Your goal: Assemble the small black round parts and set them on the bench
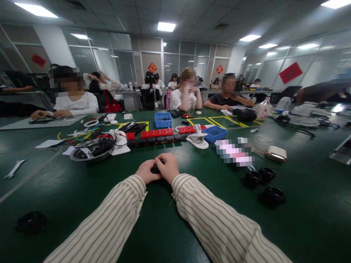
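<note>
Close together over the green table, my left hand and my right hand are both closed around a small black part. Fingers cover most of it, so its kind cannot be made out. Black ring-shaped parts lie to my right: one beside another, and a third nearer to me. A further black ring-shaped part lies far to the left.
Beyond my hands stand a bowl of cables, a white clip base, red socket strips and blue bins. A wrench lies left, a cream case right. Several people sit across the table.
</note>
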The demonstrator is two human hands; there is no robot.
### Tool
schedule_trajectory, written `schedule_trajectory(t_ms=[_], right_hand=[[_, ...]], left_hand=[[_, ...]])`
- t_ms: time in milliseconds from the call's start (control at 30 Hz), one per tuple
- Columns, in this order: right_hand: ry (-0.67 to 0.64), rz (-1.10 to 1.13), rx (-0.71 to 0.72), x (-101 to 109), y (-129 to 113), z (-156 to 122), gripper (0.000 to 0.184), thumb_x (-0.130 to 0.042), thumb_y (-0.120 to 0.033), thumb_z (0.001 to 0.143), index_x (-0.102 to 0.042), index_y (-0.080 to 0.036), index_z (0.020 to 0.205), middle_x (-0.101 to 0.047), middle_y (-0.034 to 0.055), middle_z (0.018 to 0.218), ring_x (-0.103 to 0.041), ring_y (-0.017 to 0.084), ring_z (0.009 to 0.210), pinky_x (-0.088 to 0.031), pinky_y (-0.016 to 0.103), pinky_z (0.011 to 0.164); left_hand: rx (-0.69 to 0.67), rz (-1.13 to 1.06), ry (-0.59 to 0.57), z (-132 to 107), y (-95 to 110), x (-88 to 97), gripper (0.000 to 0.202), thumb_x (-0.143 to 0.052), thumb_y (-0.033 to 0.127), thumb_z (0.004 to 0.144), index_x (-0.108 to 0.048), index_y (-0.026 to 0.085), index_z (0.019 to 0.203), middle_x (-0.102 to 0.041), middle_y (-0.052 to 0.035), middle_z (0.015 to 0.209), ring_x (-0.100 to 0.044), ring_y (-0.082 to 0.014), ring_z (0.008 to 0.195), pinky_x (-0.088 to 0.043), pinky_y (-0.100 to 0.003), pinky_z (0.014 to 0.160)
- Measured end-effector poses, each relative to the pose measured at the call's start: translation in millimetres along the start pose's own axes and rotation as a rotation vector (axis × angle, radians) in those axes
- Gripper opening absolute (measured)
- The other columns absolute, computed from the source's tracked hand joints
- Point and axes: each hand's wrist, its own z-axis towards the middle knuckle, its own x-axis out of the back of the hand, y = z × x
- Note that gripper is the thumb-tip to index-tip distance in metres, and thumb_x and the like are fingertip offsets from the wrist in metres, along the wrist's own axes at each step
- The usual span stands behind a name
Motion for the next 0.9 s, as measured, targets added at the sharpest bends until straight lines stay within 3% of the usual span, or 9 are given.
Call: schedule_trajectory(t_ms=[200,400,533,700,800,900], right_hand=[[-0.019,-0.001,0.030,0.6,-4.5,-3.8,0.018,-0.051,-0.030,0.083,-0.058,-0.018,0.072,-0.058,0.0001,0.075,-0.049,0.014,0.076,-0.034,0.026,0.074],[-0.005,-0.069,-0.084,-0.9,-6.9,-4.5,0.025,-0.059,-0.041,0.074,-0.054,-0.018,0.081,-0.052,0.0018,0.083,-0.047,0.016,0.081,-0.035,0.028,0.074],[-0.015,-0.078,-0.114,-1.9,-6.5,-3.4,0.019,-0.058,-0.037,0.075,-0.056,-0.018,0.073,-0.052,0.0016,0.080,-0.047,0.016,0.082,-0.034,0.029,0.076],[-0.040,-0.026,-0.026,0.5,-6.9,-3.0,0.008,-0.056,-0.024,0.076,-0.060,-0.019,0.071,-0.057,0.0007,0.079,-0.048,0.015,0.083,-0.033,0.029,0.079],[-0.058,-0.003,0.018,2.9,-7.7,-3.4,0.013,-0.051,-0.015,0.077,-0.061,-0.020,0.071,-0.059,-0.0011,0.077,-0.049,0.014,0.084,-0.032,0.028,0.082],[-0.037,0.004,0.031,4.0,-8.4,-4.1,0.013,-0.049,-0.016,0.080,-0.061,-0.020,0.078,-0.060,-0.0009,0.081,-0.049,0.014,0.087,-0.031,0.028,0.084]], left_hand=[[0.013,0.000,0.027,-1.3,-1.0,-2.3,0.048,-0.067,0.032,0.058,-0.058,0.016,0.102,-0.062,-0.0073,0.100,-0.055,-0.0262,0.097,-0.042,-0.036,0.088],[0.072,0.059,0.076,0.3,-2.0,-3.6,0.048,-0.069,0.029,0.053,-0.058,0.011,0.096,-0.058,-0.0109,0.097,-0.054,-0.0271,0.094,-0.042,-0.035,0.087],[0.108,0.095,0.096,2.3,-3.3,-2.3,0.041,-0.069,0.027,0.052,-0.057,0.011,0.088,-0.056,-0.0104,0.093,-0.053,-0.0286,0.093,-0.042,-0.038,0.083],[0.040,0.043,0.062,1.9,-4.8,-0.6,0.044,-0.069,0.028,0.054,-0.059,0.014,0.094,-0.058,-0.0087,0.099,-0.052,-0.0263,0.099,-0.039,-0.035,0.090],[-0.007,-0.001,0.030,1.0,-5.4,-1.0,0.040,-0.069,0.029,0.055,-0.061,0.017,0.093,-0.061,-0.0059,0.099,-0.053,-0.0255,0.099,-0.039,-0.034,0.091],[-0.008,-0.033,0.031,0.1,-5.1,-2.5,0.041,-0.069,0.028,0.055,-0.062,0.018,0.094,-0.062,-0.0057,0.099,-0.054,-0.0262,0.099,-0.039,-0.036,0.091]])
